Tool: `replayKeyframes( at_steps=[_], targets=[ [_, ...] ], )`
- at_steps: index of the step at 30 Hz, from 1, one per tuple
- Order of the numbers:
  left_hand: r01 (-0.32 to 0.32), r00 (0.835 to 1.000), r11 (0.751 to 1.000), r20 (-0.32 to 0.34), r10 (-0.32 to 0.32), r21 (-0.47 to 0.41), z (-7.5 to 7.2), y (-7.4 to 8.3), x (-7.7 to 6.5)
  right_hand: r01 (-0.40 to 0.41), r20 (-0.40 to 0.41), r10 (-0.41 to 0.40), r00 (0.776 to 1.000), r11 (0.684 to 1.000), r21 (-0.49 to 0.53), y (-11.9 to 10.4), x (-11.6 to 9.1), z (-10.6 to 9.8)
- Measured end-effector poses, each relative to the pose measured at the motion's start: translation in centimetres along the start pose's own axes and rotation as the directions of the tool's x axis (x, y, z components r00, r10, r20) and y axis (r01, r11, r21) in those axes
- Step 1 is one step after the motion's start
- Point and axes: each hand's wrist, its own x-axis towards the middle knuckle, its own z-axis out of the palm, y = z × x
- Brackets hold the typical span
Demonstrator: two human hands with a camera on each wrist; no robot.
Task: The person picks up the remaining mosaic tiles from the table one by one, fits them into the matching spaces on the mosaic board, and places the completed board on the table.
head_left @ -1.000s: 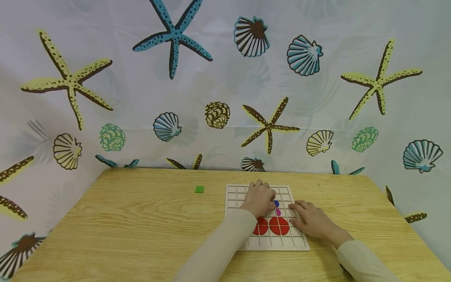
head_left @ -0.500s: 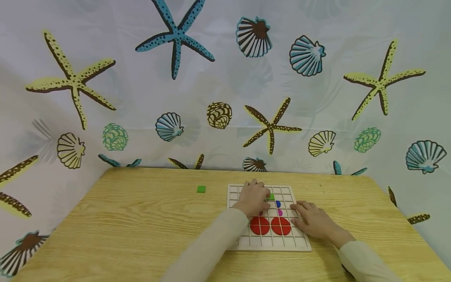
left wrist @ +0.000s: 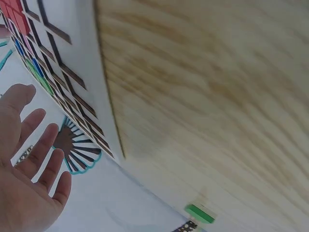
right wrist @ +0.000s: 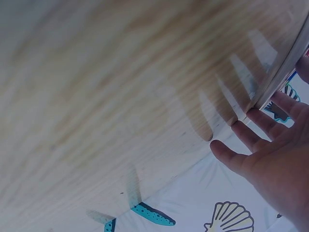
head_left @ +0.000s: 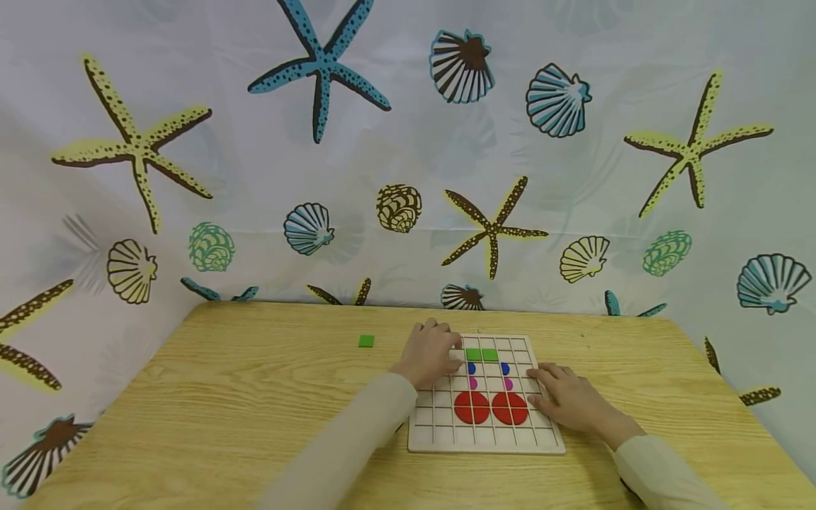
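Observation:
A white grid board (head_left: 423, 435) lies on the wooden table. Two red circles (head_left: 472, 409), split by the grid lines, sit in its lower half. Above them are two small magenta half-circles (head_left: 473, 383), two blue half-circles (head_left: 505, 369) and two green squares (head_left: 489, 355) side by side. My left hand (head_left: 428, 355) hovers by the board's upper left part, left of the green squares. Nothing shows between its loosely spread fingers in the left wrist view. My right hand (head_left: 569, 398) touches the board's right edge with fingers extended.
One loose green square (head_left: 366, 341) lies on the table (head_left: 268, 375) left of the board, near the back. Behind the table and at both sides hangs a white cloth (head_left: 357, 170) printed with starfish and shells.
My left hand has drawn left across the board, uncovering the two green squares and the left blue and magenta half-circles. The right hand stays at the board's edge.

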Motion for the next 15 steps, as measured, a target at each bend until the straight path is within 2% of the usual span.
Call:
replayKeyframes(
  at_steps=[7,15],
  targets=[
    [0.024,0.999,0.998,-0.035,-0.027,-0.065,-0.3,-2.5,-1.0,-0.001,-0.001,0.001,1.000,1.000,-0.005,0.1,0.1,0.1],
    [0.069,0.995,0.993,-0.059,-0.075,-0.095,-0.2,-5.8,-2.4,-0.003,-0.004,0.002,1.000,1.000,-0.009,0.3,0.1,0.4]
  ],
)
